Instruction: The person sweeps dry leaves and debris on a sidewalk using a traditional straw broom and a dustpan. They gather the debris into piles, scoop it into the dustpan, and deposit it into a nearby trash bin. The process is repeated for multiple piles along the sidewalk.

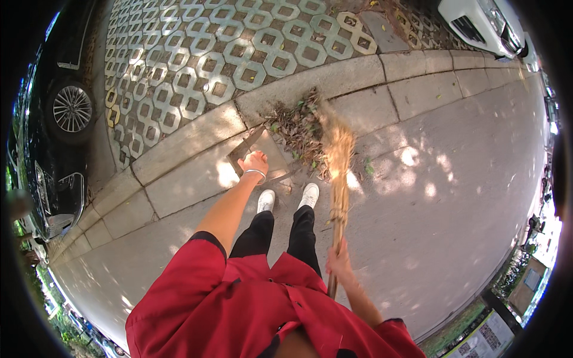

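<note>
My left hand (254,163) is closed at the top of a dustpan (274,153), around what appears to be its handle, which the hand mostly hides. The pan rests at the kerb with its open side towards a pile of dry leaves (297,129). In my right hand (339,259) is the wooden stick of a straw broom (339,179). The broom's bristles are blurred and touch the right side of the leaf pile. A few green leaves lie among the brown ones.
A stone kerb (192,138) runs along the grey road (429,215). Beyond it lie grass-grid pavers (210,67). A dark car (53,147) stands at the left, a white car (483,27) at the upper right. My white shoes (266,200) are just below the dustpan.
</note>
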`<state>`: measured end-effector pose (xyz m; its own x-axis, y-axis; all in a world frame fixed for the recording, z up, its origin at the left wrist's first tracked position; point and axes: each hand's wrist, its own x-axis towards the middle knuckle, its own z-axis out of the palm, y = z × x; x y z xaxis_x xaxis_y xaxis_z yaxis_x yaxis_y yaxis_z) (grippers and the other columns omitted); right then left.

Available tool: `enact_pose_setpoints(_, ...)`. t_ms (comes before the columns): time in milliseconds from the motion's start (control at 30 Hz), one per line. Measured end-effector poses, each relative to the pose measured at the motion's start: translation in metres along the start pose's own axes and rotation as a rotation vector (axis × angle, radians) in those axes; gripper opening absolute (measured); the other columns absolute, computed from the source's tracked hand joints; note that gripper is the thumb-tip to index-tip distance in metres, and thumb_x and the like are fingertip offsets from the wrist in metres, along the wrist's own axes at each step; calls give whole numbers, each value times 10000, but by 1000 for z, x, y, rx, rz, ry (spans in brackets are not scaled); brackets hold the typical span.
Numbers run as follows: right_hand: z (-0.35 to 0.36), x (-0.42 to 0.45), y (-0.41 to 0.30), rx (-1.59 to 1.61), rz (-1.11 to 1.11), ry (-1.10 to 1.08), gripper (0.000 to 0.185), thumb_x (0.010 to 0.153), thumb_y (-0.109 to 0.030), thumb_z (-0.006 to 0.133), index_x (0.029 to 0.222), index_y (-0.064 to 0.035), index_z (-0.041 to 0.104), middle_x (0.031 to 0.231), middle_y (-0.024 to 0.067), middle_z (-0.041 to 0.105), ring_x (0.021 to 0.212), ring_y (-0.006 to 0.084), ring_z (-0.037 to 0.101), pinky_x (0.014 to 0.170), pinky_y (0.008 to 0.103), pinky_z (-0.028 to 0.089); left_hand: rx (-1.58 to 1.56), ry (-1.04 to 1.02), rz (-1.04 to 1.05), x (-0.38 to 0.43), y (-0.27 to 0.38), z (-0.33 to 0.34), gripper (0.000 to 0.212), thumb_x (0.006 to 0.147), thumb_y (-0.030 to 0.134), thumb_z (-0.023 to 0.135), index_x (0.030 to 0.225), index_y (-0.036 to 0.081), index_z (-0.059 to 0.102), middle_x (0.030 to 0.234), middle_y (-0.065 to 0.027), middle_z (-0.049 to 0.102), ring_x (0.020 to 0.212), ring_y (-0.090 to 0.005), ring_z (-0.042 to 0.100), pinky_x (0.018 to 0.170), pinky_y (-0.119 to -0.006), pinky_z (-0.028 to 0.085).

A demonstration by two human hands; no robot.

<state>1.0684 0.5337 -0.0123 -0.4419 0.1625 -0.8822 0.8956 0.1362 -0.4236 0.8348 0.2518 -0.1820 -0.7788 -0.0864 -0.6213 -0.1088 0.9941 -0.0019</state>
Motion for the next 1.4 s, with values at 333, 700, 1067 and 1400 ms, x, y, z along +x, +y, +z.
enact_pose_setpoints(333, -26, -120, 51, -317, -263, -97, 567, 882, -164, 536, 1384, -64, 292, 856, 179, 586, 696, 236, 603, 627, 360, 503, 5, -204, -38, -12, -3, -17, 413, 859, 437, 556, 1036, 65, 532, 1023, -47, 536, 1015, -214, 485, 856, -302, 423)
enact_pose_setpoints(700, -65, -12, -57, -445, -342, 66, 454, 931, -175, 463, 1330, -38, 296, 543, 114, 515, 406, 230, 541, 358, 360, 422, -415, 96, -60, -44, -41, -35, 272, 928, 277, 454, 895, 56, 608, 922, -172, 639, 871, -355, 623, 723, -445, 522)
enact_pose_setpoints(1067, -25, -17, 112, -761, -675, 112, 302, 903, -227, 509, 1132, -57, 409, 583, 173, 557, 430, 286, 581, 368, 377, 442, -343, 70, -38, -6, -29, -6, 212, 920, 159, 443, 778, 16, 507, 727, -159, 546, 655, -294, 563, 589, -383, 464)
enact_pose_setpoints(1400, -65, -25, -2, -588, -220, 1, 374, 888, -221, 519, 1191, -55, 378, 749, 315, 569, 715, 514, 554, 574, 545, 446, -487, 228, -22, -45, -66, -29, 244, 876, 221, 492, 744, 22, 538, 769, -238, 592, 752, -416, 582, 656, -494, 460)
